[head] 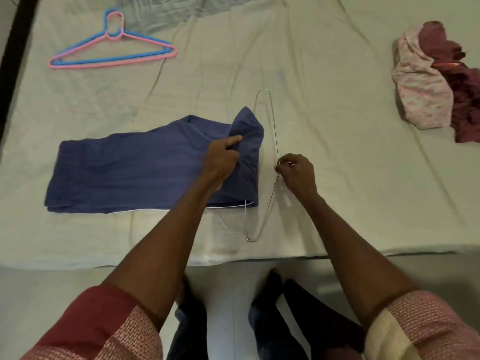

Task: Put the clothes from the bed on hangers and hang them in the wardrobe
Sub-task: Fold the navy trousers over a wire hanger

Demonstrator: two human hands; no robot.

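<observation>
Both arms reach out over the bed (337,105). Left hand (222,158) bunches up one end of the folded blue garment (130,172), right hand (296,170) pinches the wire hanger (273,126) beside it. Two plastic hangers (114,51) sit stacked far left, and two more clothes (436,81) are piled far right.

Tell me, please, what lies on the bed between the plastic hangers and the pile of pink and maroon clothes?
Only bare sheet, in the head view, from plastic hangers to clothes pile.
</observation>
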